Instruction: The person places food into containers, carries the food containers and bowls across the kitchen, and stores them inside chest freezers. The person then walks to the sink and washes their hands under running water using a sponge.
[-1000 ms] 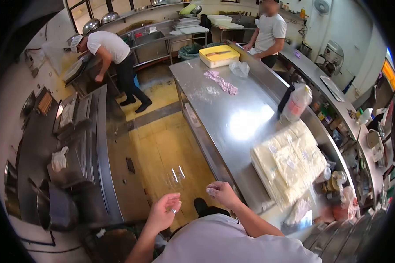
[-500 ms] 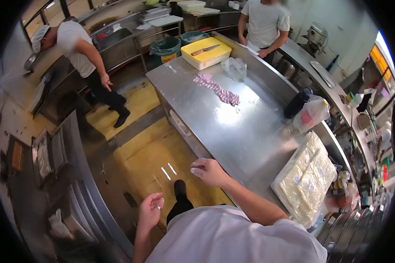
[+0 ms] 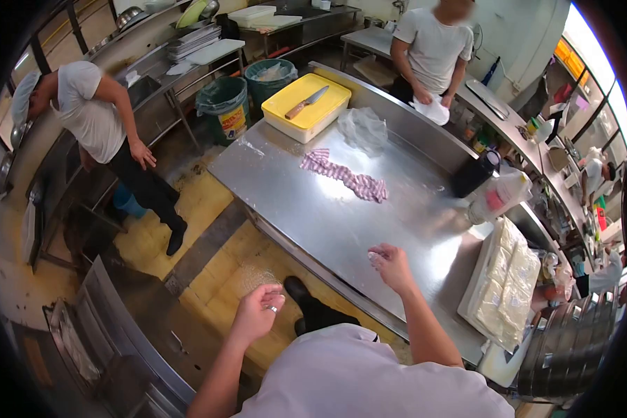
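Observation:
My left hand point(image 3: 258, 311), with a ring on one finger, hangs over the yellow floor left of the table. Its fingers curve loosely, and I see no object in them. My right hand point(image 3: 391, 266) hovers above the near edge of the steel table point(image 3: 313, 233), thumb and fingers drawn together. Something whitish shows at its fingertips, too small to make out. Farther up the table lies a crumpled purple-and-white checked cloth point(image 3: 345, 175), apart from both hands.
A knife point(image 3: 306, 102) rests on a yellow-lidded tub point(image 3: 289, 129) beside a clear plastic bag point(image 3: 364, 131). Right along the table are a black bottle point(image 3: 475, 173) and plastic-wrapped packs point(image 3: 501, 272). Co-workers stand left point(image 3: 94, 111) and behind the table point(image 3: 432, 49); bins point(image 3: 223, 108) stand beyond.
My view has shifted with my step along the table. My right hand has moved over the tabletop; my left hand has risen slightly. The left co-worker's arm has shifted.

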The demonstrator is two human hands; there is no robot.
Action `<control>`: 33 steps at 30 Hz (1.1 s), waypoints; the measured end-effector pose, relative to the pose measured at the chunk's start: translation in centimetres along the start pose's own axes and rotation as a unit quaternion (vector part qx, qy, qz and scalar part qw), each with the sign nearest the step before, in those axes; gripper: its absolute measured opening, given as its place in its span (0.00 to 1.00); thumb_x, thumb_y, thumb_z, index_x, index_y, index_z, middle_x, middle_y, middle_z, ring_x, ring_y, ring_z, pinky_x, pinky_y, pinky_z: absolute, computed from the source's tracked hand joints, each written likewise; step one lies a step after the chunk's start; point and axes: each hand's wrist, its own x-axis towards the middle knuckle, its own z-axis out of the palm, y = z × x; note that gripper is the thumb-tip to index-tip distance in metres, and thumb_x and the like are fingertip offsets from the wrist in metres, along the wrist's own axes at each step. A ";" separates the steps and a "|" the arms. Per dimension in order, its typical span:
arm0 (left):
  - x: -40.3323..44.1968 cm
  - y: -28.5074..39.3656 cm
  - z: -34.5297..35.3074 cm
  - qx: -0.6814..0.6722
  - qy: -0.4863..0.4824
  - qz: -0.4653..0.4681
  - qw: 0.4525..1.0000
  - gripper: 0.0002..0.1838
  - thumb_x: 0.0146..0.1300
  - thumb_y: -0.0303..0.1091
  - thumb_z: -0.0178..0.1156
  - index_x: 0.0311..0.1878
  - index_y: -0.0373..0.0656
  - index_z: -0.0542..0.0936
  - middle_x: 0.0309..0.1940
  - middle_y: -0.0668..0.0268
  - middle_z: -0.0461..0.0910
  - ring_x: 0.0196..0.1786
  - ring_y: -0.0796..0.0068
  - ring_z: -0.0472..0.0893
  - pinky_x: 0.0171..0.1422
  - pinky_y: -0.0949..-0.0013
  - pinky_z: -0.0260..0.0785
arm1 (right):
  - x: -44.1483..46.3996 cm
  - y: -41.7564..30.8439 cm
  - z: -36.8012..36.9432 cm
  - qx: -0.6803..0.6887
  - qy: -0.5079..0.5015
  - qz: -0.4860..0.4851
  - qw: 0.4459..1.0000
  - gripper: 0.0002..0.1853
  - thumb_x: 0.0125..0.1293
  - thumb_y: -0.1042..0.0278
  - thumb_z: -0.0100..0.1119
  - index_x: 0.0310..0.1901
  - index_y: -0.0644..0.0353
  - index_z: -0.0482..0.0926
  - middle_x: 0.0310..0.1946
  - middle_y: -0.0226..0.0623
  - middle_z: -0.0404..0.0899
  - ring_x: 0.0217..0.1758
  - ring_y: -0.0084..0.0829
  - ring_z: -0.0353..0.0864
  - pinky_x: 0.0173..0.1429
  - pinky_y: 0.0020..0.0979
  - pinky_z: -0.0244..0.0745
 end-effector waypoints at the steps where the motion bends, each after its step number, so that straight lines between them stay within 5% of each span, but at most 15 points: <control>1: 1.9 0.3 -0.7 0.014 -0.012 0.002 1.000 0.14 0.69 0.28 0.64 0.55 0.34 0.81 0.43 0.59 0.87 0.47 0.74 0.86 0.54 0.69 0.78 | 1.4 0.0 0.4 0.002 0.009 0.015 1.000 0.11 0.66 0.70 0.65 0.44 0.68 0.87 0.32 0.40 0.86 0.34 0.26 0.80 0.43 0.31 0.77; 8: 14.6 0.7 -6.1 0.097 -0.079 -0.009 0.992 0.16 0.69 0.32 0.65 0.56 0.34 0.80 0.47 0.55 0.87 0.50 0.66 0.87 0.56 0.65 0.78 | 14.3 0.6 3.1 -0.025 0.095 0.052 0.994 0.10 0.64 0.72 0.62 0.44 0.67 0.88 0.27 0.37 0.84 0.30 0.24 0.80 0.36 0.29 0.75; 11: 18.5 1.0 -9.2 0.120 -0.080 -0.039 0.989 0.14 0.70 0.27 0.64 0.57 0.35 0.80 0.47 0.61 0.87 0.51 0.73 0.85 0.57 0.69 0.78 | 20.6 -0.3 5.4 -0.110 0.159 0.020 0.981 0.12 0.61 0.70 0.61 0.42 0.65 0.89 0.29 0.48 0.87 0.32 0.34 0.86 0.41 0.35 0.79; 14: 20.8 -0.2 -12.7 0.084 -0.050 -0.051 0.994 0.16 0.70 0.31 0.65 0.56 0.34 0.80 0.49 0.56 0.86 0.52 0.67 0.86 0.59 0.66 0.77 | 26.5 -1.7 6.7 -0.179 0.200 0.018 0.963 0.15 0.57 0.68 0.61 0.43 0.62 0.90 0.33 0.56 0.87 0.37 0.46 0.89 0.48 0.40 0.81; 20: 23.1 -1.0 -17.4 0.012 -0.017 -0.131 0.991 0.13 0.72 0.28 0.63 0.56 0.35 0.81 0.50 0.63 0.85 0.51 0.79 0.82 0.58 0.73 0.76 | 32.5 -1.7 7.8 -0.369 0.168 0.122 0.906 0.13 0.55 0.65 0.62 0.40 0.59 0.90 0.33 0.56 0.86 0.41 0.53 0.88 0.51 0.44 0.82; 26: 25.9 -2.2 -20.4 0.004 -0.045 -0.109 0.993 0.14 0.70 0.22 0.63 0.57 0.33 0.80 0.47 0.62 0.85 0.48 0.77 0.84 0.55 0.72 0.79 | 32.3 -2.7 8.6 -0.343 0.218 0.106 0.908 0.13 0.56 0.63 0.64 0.37 0.61 0.89 0.30 0.54 0.86 0.38 0.54 0.87 0.47 0.44 0.82; 33: 27.6 -2.3 -24.3 -0.011 -0.063 -0.069 0.996 0.13 0.71 0.23 0.62 0.56 0.34 0.80 0.47 0.63 0.85 0.48 0.79 0.83 0.54 0.73 0.78 | 31.7 -9.4 7.9 -0.115 0.321 0.028 0.940 0.16 0.58 0.64 0.65 0.42 0.67 0.87 0.28 0.50 0.86 0.32 0.42 0.87 0.41 0.39 0.79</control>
